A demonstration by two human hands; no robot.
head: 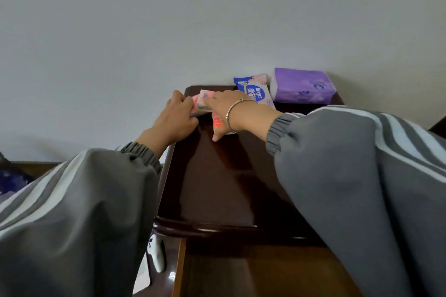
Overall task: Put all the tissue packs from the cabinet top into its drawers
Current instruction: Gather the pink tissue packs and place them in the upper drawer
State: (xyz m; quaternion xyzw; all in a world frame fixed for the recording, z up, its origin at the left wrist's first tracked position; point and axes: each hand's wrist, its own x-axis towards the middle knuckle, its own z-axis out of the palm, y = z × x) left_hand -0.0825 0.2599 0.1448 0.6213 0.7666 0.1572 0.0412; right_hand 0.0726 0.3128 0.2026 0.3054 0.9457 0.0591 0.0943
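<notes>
So, my left hand [177,116] fingers curl on the pink packs [205,100] at the cabinet top [217,176] far-left corner, right hand [224,109] fingers clamped over them too. Risk: slick wrappers slide apart and one drops off the left edge. Blue pack [255,94], purple pack [301,87] wait at far right; drawer [253,272] open below

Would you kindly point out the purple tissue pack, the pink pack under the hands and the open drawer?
purple tissue pack [301,88]: head view, middle of its front face.
pink pack [204,97]: head view, its uncovered far corner.
open drawer [241,275]: head view, bare wooden floor inside.
</notes>
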